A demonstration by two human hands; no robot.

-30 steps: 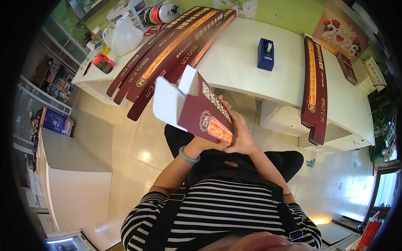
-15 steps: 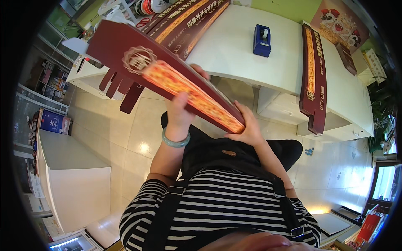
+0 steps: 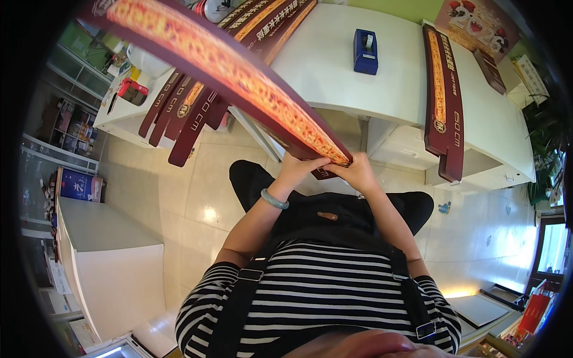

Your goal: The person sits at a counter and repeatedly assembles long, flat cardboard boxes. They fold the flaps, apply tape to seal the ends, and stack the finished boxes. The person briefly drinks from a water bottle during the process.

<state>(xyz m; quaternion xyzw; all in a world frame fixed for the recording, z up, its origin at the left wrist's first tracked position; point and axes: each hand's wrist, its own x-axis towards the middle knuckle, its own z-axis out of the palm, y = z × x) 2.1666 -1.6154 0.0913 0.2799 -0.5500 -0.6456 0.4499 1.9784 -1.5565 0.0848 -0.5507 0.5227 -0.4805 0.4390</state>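
A long maroon cardboard box (image 3: 239,77), printed with an orange food picture, slants from my lap up to the upper left. My left hand (image 3: 296,173) grips its near end from the left, thumb on the printed side. Right beside it, my right hand (image 3: 358,173) pinches the end corner. The two thumbs nearly meet there. The box's far end runs out of view at the top. Behind it, similar maroon cartons (image 3: 262,30) lie on the left of the white table (image 3: 325,65), their ends jutting over the front edge.
A blue tape dispenser (image 3: 365,52) stands mid-table. One more maroon carton (image 3: 440,89) lies at the right, overhanging the edge. A red object (image 3: 132,90) sits at the table's left end. A white cabinet (image 3: 119,280) is on my left; plants (image 3: 540,155) stand at far right.
My left hand has slid down the box to its near end, beside my right hand. The box's far end has swung up and left, showing more of the cartons behind.
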